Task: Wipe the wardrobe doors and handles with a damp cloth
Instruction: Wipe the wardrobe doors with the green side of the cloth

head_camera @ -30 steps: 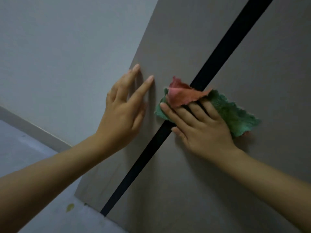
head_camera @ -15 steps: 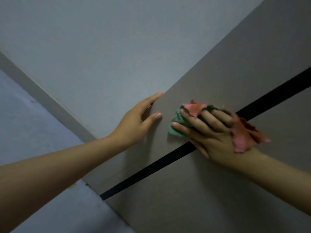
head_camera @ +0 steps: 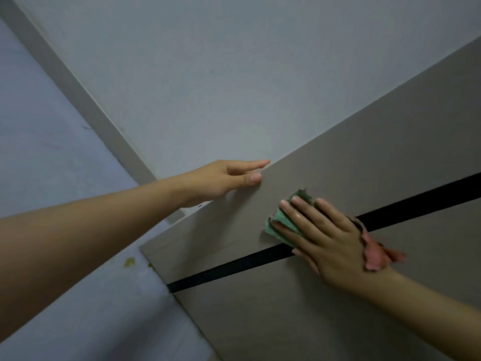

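The wardrobe door [head_camera: 338, 157] lay under my flat right hand [head_camera: 328, 235], which pressed the cloth [head_camera: 282, 222] against it beside the black gap [head_camera: 234, 264]; my left hand [head_camera: 226, 178] rested released at the door's edge.

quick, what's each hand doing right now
Left hand: open, fingers straight at the grey wardrobe door edge.
Right hand: open, pressing the green and pink cloth flat.

A pale wall [head_camera: 234, 74] fills the upper part of the view. A grey skirting [head_camera: 78, 97] runs along its foot, touching it. Beyond the skirting lies a bluish floor [head_camera: 39, 139]. On the floor, well apart from the wall, sits a yellowish spot [head_camera: 129, 262].
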Demonstrator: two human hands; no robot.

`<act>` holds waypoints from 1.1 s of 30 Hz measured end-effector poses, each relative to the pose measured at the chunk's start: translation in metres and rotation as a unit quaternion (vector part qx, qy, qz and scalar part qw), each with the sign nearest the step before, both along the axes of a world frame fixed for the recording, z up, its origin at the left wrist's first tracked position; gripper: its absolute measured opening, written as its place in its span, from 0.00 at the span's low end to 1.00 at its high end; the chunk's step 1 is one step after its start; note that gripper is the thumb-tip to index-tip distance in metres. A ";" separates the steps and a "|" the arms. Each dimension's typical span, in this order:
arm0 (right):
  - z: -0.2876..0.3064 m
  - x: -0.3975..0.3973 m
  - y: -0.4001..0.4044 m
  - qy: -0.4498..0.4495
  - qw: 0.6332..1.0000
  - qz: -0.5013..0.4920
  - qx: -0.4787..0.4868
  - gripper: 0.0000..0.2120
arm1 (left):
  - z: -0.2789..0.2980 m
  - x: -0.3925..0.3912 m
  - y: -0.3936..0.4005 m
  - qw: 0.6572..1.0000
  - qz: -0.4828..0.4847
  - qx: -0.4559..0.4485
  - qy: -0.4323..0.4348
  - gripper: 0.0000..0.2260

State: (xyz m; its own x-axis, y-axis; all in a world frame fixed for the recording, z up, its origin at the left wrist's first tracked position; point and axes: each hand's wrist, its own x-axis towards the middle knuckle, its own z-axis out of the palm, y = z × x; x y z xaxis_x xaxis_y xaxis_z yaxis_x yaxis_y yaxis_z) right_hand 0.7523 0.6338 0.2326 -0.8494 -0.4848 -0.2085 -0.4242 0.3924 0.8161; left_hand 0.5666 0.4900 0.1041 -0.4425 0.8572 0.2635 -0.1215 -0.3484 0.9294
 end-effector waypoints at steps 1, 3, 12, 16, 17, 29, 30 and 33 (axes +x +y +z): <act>0.000 -0.008 -0.004 0.010 1.000 0.002 -0.013 0.21 | -0.006 -0.002 0.000 1.000 -0.007 -0.007 -0.009 0.22; -0.012 -0.029 -0.012 0.040 0.999 0.014 -0.010 0.22 | -0.016 -0.007 -0.001 0.998 -0.033 -0.019 -0.041 0.25; -0.073 -0.002 -0.005 -0.084 0.994 -0.036 0.059 0.23 | -0.057 0.003 -0.006 0.996 -0.045 -0.038 -0.066 0.26; -0.061 -0.024 -0.009 -0.009 1.000 -0.004 0.028 0.23 | -0.066 0.000 -0.006 0.996 -0.030 -0.042 -0.074 0.23; -0.072 -0.037 -0.011 0.004 1.000 -0.005 0.024 0.23 | -0.068 -0.001 -0.005 0.995 -0.033 -0.044 -0.079 0.22; -0.129 -0.030 -0.010 -0.106 0.993 -0.035 0.032 0.25 | -0.093 0.005 -0.008 0.990 -0.053 -0.047 -0.120 0.31; -0.141 -0.038 -0.013 -0.102 0.994 -0.026 0.040 0.25 | -0.091 0.004 -0.009 0.990 -0.054 -0.049 -0.117 0.31; -0.177 -0.046 -0.015 -0.077 0.994 0.001 0.076 0.25 | -0.089 0.004 -0.009 0.991 -0.050 -0.062 -0.108 0.27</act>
